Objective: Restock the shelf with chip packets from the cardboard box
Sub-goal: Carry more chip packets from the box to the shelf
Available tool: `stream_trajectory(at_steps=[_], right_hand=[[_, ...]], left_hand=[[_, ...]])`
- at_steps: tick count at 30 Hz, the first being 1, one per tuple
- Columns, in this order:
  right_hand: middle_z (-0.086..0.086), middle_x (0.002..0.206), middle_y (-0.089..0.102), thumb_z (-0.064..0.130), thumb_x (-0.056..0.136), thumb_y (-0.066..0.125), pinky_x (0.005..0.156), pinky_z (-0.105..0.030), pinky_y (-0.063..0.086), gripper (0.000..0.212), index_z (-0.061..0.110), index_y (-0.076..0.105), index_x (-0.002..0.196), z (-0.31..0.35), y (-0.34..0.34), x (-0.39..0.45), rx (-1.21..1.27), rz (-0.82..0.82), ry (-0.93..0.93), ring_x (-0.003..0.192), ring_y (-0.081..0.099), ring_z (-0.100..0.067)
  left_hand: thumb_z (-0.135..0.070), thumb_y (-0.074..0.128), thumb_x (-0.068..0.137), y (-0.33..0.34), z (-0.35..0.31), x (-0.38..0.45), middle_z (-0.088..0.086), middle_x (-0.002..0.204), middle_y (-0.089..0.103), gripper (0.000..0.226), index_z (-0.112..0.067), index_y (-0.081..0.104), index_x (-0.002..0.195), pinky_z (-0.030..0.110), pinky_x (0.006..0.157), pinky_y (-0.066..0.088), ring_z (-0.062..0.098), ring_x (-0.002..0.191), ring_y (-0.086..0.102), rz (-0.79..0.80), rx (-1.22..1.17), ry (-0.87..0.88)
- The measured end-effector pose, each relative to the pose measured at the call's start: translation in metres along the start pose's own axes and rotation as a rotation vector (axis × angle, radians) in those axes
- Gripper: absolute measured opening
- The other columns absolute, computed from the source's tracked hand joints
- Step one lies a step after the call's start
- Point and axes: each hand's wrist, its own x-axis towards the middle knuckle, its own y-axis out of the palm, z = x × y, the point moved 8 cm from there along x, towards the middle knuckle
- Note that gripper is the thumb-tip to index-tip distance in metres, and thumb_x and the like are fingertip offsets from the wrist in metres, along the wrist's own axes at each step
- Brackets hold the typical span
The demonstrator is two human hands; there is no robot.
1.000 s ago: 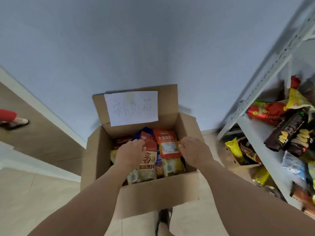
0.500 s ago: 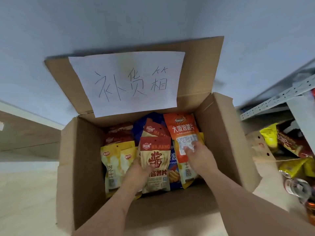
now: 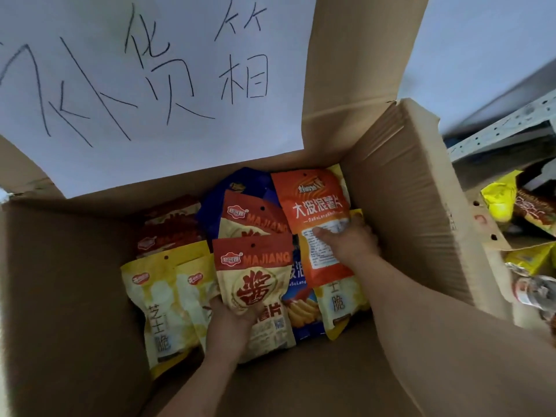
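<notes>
The open cardboard box [image 3: 400,188] fills the view and holds several chip packets. My left hand [image 3: 231,323] grips the lower part of a red-and-cream MAJIANG packet [image 3: 255,275] near the box's middle. Over at the right wall my right hand [image 3: 349,242] grips an orange packet [image 3: 313,203], thumb on its white label. Yellow packets [image 3: 162,299] lie at the left, a blue packet [image 3: 301,299] between my hands. The metal shelf [image 3: 496,130] shows at the far right edge.
A white paper sign [image 3: 150,85] with handwritten characters covers the raised back flap. Right of the box, low on the shelf, lie yellow and red snack bags [image 3: 499,200] and a clear bottle [image 3: 535,290]. The grey wall stands behind.
The camera has dropped much closer to the box. Both hands went from the box's top down among the packets and closed on one packet each.
</notes>
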Motion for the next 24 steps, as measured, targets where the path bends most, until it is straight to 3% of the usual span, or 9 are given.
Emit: stream_trajectory(at_steps=[4,6,9,13,16,19,24], right_hand=[[0.001,0.114,0.068,0.085,0.032,0.074,0.095,-0.049,0.053,0.102,0.028,0.057,0.115,-0.013,0.015,0.008,0.206,0.082,0.058,0.103,0.066,-0.025],[0.003,0.104,0.072,0.074,0.049,0.083,0.090,-0.046,0.056,0.077,0.028,0.061,0.107,-0.016,0.020,0.006,0.331,0.104,0.037,0.093,0.069,-0.021],[0.001,0.102,0.073,0.042,0.077,0.085,0.084,-0.040,0.058,0.032,0.027,0.063,0.096,-0.016,0.020,-0.010,0.563,0.132,-0.026,0.091,0.071,-0.020],[0.002,0.098,0.074,0.025,0.086,0.078,0.062,-0.025,0.052,0.017,0.025,0.065,0.097,-0.020,0.019,-0.034,0.707,0.240,-0.065,0.084,0.070,-0.014],[0.002,0.097,0.075,0.025,0.088,0.077,0.063,-0.027,0.053,0.017,0.024,0.066,0.101,-0.028,0.003,-0.058,0.746,0.223,-0.072,0.083,0.073,-0.015],[0.002,0.101,0.077,0.029,0.088,0.077,0.071,-0.033,0.058,0.028,0.024,0.067,0.113,-0.028,-0.024,-0.098,0.811,0.194,-0.098,0.086,0.075,-0.017],[0.004,0.108,0.076,0.038,0.090,0.074,0.093,-0.043,0.056,0.024,0.027,0.070,0.111,-0.022,-0.093,-0.198,0.873,0.114,-0.222,0.096,0.073,-0.019]], left_hand=[[-0.012,0.077,0.087,-0.002,0.006,0.003,0.000,0.115,0.054,0.064,-0.013,0.032,0.133,0.038,0.096,0.044,0.023,0.113,0.054,0.088,-0.070,-0.006],[-0.004,0.075,0.087,-0.003,0.011,0.005,-0.002,0.112,0.057,0.053,-0.017,0.037,0.122,0.036,0.093,0.043,0.021,0.108,0.053,0.121,-0.107,0.001],[-0.002,0.071,0.090,0.001,0.020,0.001,-0.009,0.102,0.068,0.029,-0.024,0.060,0.105,0.035,0.089,0.045,0.020,0.101,0.062,0.190,-0.173,-0.010],[-0.006,0.069,0.092,0.005,0.020,-0.011,-0.005,0.101,0.072,0.021,-0.023,0.064,0.102,0.035,0.083,0.047,0.016,0.093,0.064,0.231,-0.262,-0.022],[-0.003,0.067,0.093,-0.002,0.009,-0.029,0.000,0.097,0.074,0.016,-0.017,0.065,0.102,0.031,0.070,0.050,0.019,0.091,0.067,0.264,-0.297,-0.012],[-0.007,0.067,0.093,-0.025,-0.009,-0.062,0.003,0.099,0.075,0.015,-0.015,0.064,0.106,0.031,0.069,0.051,0.019,0.092,0.069,0.304,-0.276,0.038],[-0.018,0.072,0.092,-0.066,-0.048,-0.134,0.000,0.099,0.079,0.020,-0.019,0.065,0.110,0.042,0.088,0.056,0.025,0.100,0.071,0.388,-0.150,0.161]])
